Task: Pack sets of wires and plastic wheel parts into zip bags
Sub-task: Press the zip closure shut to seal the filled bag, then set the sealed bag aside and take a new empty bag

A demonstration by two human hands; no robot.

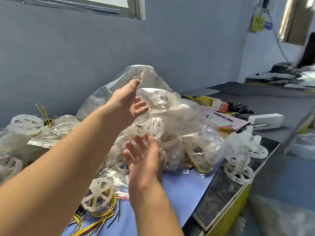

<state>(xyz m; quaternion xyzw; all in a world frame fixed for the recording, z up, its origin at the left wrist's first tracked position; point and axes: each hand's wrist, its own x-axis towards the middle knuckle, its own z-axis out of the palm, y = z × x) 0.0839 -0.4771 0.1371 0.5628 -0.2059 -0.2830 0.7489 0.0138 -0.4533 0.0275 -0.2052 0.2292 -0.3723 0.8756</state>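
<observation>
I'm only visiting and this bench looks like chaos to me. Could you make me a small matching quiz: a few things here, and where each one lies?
Things
1. wheel nearest the camera
2. pen
3. white box
4. big bag

Places
A. on the dark mat, far right
B. in front of the grey wall, at the back
C. on yellow and black wires
D. on pink paper

Pairs: 1-C, 2-D, 3-A, 4-B
</observation>
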